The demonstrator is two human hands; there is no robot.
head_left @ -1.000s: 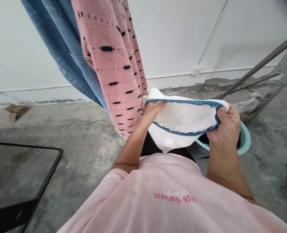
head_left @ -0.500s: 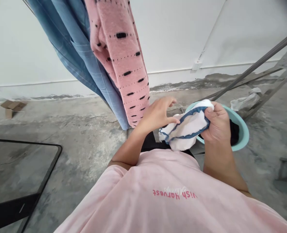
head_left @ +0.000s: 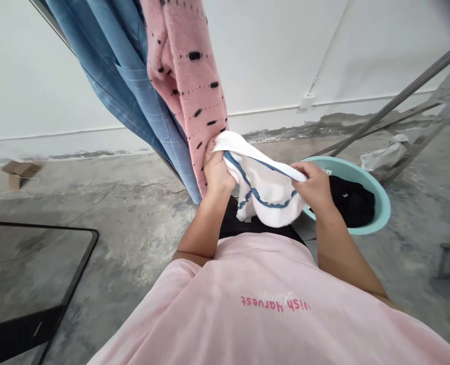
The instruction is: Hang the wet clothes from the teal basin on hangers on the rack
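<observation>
Head view: left of the turquoise basin [head_left: 382,208], the left hand [head_left: 217,170] and right hand [head_left: 314,183] hold a white garment [head_left: 272,180], fingers [head_left: 304,168] pinching its edge, while black cloth [head_left: 352,203] lies inside the basin.

Left forearm [head_left: 205,225] reaching forward, left grip [head_left: 217,170] curled closed, right forearm [head_left: 348,256] slanting inward, right grip [head_left: 313,186] bent closed
</observation>
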